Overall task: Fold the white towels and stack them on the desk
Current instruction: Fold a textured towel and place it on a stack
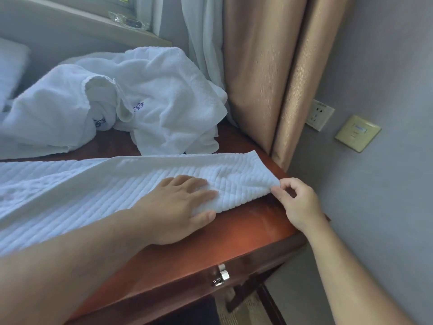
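A white ribbed towel lies spread across the red-brown wooden desk, its right end near the desk's right edge. My left hand lies flat on the towel near that end, fingers straight, pressing it down. My right hand pinches the towel's near right corner between thumb and forefinger at the desk's edge. Behind it a heap of crumpled white towels with dark blue embroidered marks sits at the back of the desk.
Tan curtains and a white sheer curtain hang behind the desk's right end. A grey wall with a socket and a switch plate stands to the right. A metal drawer handle sits on the desk front. A pillow lies far left.
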Demonstrator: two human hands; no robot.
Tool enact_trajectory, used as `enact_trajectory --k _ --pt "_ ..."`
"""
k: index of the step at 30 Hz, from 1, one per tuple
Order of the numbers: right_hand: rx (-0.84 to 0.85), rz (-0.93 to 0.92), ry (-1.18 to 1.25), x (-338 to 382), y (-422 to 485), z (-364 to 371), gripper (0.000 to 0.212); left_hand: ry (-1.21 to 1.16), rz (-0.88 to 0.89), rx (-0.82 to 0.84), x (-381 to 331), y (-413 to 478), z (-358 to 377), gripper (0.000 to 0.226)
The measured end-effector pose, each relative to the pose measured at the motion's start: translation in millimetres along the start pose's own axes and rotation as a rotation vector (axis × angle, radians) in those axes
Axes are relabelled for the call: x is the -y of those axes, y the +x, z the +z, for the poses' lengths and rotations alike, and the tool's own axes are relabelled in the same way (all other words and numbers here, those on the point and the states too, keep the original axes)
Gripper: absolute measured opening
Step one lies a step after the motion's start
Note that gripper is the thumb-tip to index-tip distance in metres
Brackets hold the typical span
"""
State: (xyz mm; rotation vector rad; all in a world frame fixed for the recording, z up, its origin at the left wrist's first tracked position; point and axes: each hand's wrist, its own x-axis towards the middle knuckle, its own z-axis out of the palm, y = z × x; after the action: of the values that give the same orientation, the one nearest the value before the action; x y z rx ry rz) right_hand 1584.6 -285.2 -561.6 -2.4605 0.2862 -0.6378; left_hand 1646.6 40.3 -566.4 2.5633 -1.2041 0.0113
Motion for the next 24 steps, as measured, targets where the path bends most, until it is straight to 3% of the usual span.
enact_trajectory --k 4,7,9,12,14,15,17,19,21,24 --pt "0.046 0.044 0.153 -3 22 -8 0.026 -0.027 -0.007 0.025 -1 2 -3 0.076" --pt "0.130 0.159 0.432 -1 29 -8 0.019 -0.039 -0.015 0.028 -1 1 -5 0.073" --pt "0.174 0.249 0.450 2 32 -8 0.016 -0.041 -0.012 0.021 -1 1 -5 0.067" --pt "0.164 0.314 0.308 8 37 -3 0.017 -0.045 0.000 0.029 -1 1 -6 0.064" --pt "0.090 0.362 0.156 18 39 1 0.007 -0.072 0.005 0.034 1 2 -8 0.063" --pt "0.029 0.382 0.039 23 40 3 0.013 -0.096 0.004 0.030 3 3 -10 0.061" --pt "-0.112 0.309 -0.212 38 39 7 0.020 -0.149 0.008 0.010 8 3 -12 0.054" --pt "-0.141 0.112 -0.272 58 40 16 0.018 -0.177 0.022 -0.022 13 3 -13 0.045" --pt "0.045 -0.031 -0.222 81 40 31 0.026 -0.207 0.014 -0.053 14 2 -15 0.039" --pt "0.408 0.031 -0.214 102 30 57 0.033 -0.164 -0.030 -0.064 17 -7 -19 0.041"
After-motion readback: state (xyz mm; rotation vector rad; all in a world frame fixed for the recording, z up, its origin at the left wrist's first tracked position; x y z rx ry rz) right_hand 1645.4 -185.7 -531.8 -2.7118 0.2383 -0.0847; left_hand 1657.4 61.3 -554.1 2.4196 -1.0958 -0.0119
